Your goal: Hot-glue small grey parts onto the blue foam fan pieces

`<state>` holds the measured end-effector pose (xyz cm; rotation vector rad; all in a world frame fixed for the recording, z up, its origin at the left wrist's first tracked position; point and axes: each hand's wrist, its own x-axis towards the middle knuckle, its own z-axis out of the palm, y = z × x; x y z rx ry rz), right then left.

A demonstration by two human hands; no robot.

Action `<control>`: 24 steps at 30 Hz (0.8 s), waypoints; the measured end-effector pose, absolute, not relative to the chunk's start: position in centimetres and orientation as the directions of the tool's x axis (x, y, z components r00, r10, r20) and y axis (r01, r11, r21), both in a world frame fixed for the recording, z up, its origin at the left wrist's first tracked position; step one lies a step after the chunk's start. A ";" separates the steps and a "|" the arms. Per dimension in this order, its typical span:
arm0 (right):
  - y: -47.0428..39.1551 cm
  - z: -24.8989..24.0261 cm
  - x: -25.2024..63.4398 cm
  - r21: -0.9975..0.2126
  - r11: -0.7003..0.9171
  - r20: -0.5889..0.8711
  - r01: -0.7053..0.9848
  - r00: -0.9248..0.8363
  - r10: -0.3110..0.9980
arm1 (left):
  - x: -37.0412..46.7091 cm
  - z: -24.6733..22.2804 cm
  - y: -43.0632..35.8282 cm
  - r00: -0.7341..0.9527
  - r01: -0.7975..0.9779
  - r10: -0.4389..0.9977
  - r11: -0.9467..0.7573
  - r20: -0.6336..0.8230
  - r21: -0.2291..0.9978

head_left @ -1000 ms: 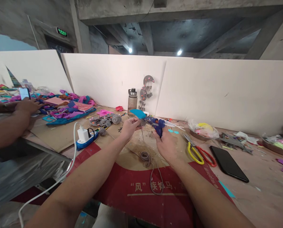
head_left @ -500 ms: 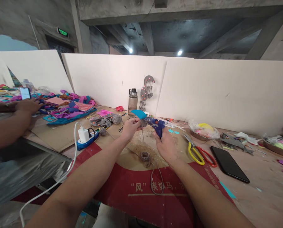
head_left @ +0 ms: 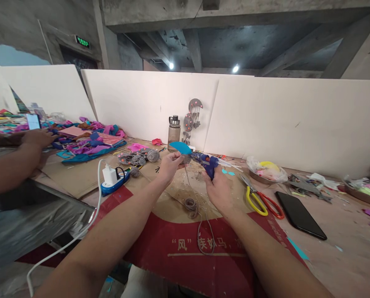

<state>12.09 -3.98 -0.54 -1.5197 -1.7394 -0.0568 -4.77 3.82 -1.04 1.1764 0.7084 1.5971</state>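
My left hand (head_left: 171,166) pinches a blue felt piece (head_left: 180,147) with a curved edge; some grey material shows at its lower side. My right hand (head_left: 218,188) is wrapped round the handle of a blue glue gun (head_left: 208,162), its nozzle pointing left, close to the felt piece. Whether the nozzle touches it I cannot tell. Grey yarn (head_left: 190,203) hangs from near my left fingers and lies in a loose coil on the brown and red paper (head_left: 175,209) below.
Right of me lie scissors (head_left: 255,201) with yellow and red handles and a black phone (head_left: 300,215). A bottle (head_left: 174,133) stands by the white board. At left are a power strip (head_left: 114,183), felt scraps (head_left: 93,142) and another person's hand (head_left: 39,138).
The blue felt piece has turned slightly and shows more of its curved face. My left hand has shifted a little left, while the glue gun stays almost where it was.
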 end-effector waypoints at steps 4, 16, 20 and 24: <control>-3.9 -0.5 12.2 -0.468 0.273 0.580 0.840 0.059 0.813 | -4.8 -0.8 3.4 -0.057 -0.386 0.931 -0.355 0.362 0.852; -3.6 -0.8 12.4 -0.505 0.301 0.588 0.809 0.067 0.806 | -4.9 -0.3 2.9 -0.081 -0.389 0.937 -0.344 0.341 0.854; -3.5 -0.8 12.5 -0.497 0.305 0.599 0.813 0.067 0.798 | -4.9 -0.3 3.0 -0.067 -0.387 0.936 -0.343 0.345 0.856; -3.5 -0.7 12.5 -0.522 0.297 0.588 0.799 0.085 0.805 | -4.9 -0.3 3.0 -0.067 -0.392 0.937 -0.341 0.343 0.854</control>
